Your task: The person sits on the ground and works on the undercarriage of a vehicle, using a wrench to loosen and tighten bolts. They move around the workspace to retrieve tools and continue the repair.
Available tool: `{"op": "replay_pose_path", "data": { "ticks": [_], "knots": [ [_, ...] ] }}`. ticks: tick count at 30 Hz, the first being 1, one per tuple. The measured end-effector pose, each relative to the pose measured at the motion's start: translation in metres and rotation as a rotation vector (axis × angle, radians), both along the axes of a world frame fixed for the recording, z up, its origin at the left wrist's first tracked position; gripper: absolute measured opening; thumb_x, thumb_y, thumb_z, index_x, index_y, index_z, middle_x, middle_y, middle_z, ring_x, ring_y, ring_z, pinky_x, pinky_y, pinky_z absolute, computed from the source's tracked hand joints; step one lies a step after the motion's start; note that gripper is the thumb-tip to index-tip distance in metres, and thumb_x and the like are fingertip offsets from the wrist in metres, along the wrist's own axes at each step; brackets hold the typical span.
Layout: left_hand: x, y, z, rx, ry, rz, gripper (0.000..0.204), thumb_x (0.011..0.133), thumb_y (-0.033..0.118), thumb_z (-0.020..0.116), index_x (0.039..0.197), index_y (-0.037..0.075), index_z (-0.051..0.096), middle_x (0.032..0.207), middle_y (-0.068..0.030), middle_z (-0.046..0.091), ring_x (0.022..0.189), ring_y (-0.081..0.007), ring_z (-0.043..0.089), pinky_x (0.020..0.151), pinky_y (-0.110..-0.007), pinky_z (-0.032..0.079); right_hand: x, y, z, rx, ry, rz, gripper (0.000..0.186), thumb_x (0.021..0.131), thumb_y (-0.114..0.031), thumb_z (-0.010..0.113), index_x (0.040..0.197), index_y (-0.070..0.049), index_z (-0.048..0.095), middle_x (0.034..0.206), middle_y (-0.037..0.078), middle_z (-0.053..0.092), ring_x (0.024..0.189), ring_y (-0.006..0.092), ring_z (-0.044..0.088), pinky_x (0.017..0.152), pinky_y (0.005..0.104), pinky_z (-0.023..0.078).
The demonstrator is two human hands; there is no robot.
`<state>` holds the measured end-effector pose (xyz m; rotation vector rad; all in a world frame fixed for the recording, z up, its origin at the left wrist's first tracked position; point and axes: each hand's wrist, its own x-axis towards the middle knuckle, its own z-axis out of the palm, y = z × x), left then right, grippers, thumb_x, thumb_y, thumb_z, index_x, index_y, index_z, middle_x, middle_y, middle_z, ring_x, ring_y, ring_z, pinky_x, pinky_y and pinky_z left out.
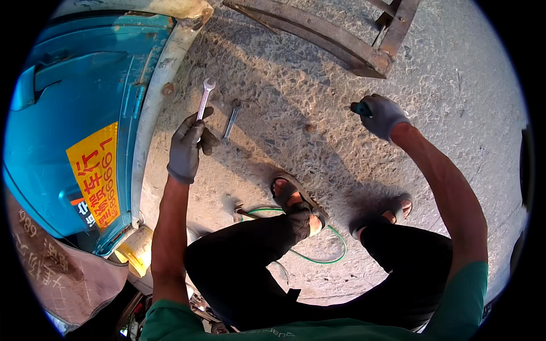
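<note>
My left hand, in a grey glove with dark palm and fingers, grips a silver wrench. The wrench's open jaw points up and away from me. Just right of that hand, a second wrench lies on the rough concrete. My right hand, gloved too, is closed at the right. A small dark green object pokes out of its fist. Most of that object is hidden by the fingers, so its kind cannot be made out.
A blue vehicle body panel with a yellow sticker stands at the left, edged by a pale frame. A rusty metal frame lies at the far side. Near my feet a green hose curls over the ground. A yellow container sits lower left.
</note>
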<state>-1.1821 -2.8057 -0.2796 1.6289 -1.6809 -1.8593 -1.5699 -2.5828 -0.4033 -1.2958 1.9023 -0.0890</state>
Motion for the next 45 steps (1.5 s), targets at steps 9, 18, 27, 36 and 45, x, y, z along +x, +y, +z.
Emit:
{"op": "replay_pose_path", "data": {
  "ticks": [9, 18, 27, 36, 45],
  "knots": [
    [0.0, -0.049, -0.07, -0.242, 0.008, 0.161, 0.041, 0.104, 0.017, 0.042, 0.139, -0.002, 0.051, 0.067, 0.0012, 0.052, 0.056, -0.0085, 0.042, 0.08, -0.041, 0.056, -0.051, -0.006, -0.091, -0.606, 0.187, 0.051, 0.033, 0.082, -0.016, 0.072, 0.114, -0.009, 0.064, 0.105, 0.009, 0.062, 0.098, 0.0304, 0.063, 0.089, 0.0421, 0.052],
    [0.006, -0.142, -0.073, -0.431, -0.049, 0.289, 0.033, 0.104, 0.019, 0.043, 0.131, 0.005, 0.057, 0.078, -0.0078, 0.065, 0.056, -0.0128, 0.054, 0.082, -0.043, 0.06, -0.094, 0.006, -0.112, -0.74, 0.336, 0.108, 0.046, 0.084, -0.019, 0.073, 0.128, -0.01, 0.06, 0.121, 0.01, 0.062, 0.11, 0.0298, 0.061, 0.098, 0.0406, 0.049],
    [0.013, -0.258, -0.094, -0.537, -0.192, 0.371, 0.029, 0.101, 0.02, 0.05, 0.127, 0.007, 0.054, 0.102, -0.0168, 0.067, 0.073, -0.0244, 0.07, 0.072, -0.04, 0.063, -0.077, 0.008, -0.14, -0.864, 0.533, -0.044, 0.042, 0.09, -0.024, 0.065, 0.129, -0.01, 0.059, 0.129, 0.011, 0.059, 0.119, 0.0322, 0.056, 0.102, 0.0432, 0.046],
    [-0.014, -0.236, -0.094, -0.816, -0.182, 0.305, 0.027, 0.098, 0.015, 0.055, 0.123, 0.003, 0.055, 0.105, -0.0145, 0.063, 0.079, -0.0272, 0.071, 0.061, -0.037, 0.063, -0.076, 0.013, -0.154, -0.839, 0.605, -0.065, 0.04, 0.095, -0.029, 0.057, 0.131, -0.011, 0.058, 0.138, 0.012, 0.055, 0.128, 0.0345, 0.052, 0.105, 0.0459, 0.043],
    [-0.008, -0.236, -0.086, -0.924, -0.166, 0.235, 0.032, 0.097, 0.011, 0.048, 0.124, -0.003, 0.055, 0.109, -0.0199, 0.067, 0.079, -0.0291, 0.072, 0.063, -0.039, 0.064, -0.076, 0.011, -0.154, -0.813, 0.644, -0.04, 0.037, 0.096, -0.029, 0.056, 0.123, -0.004, 0.058, 0.121, 0.019, 0.059, 0.114, 0.0411, 0.055, 0.094, 0.0503, 0.045]
  ]
}}
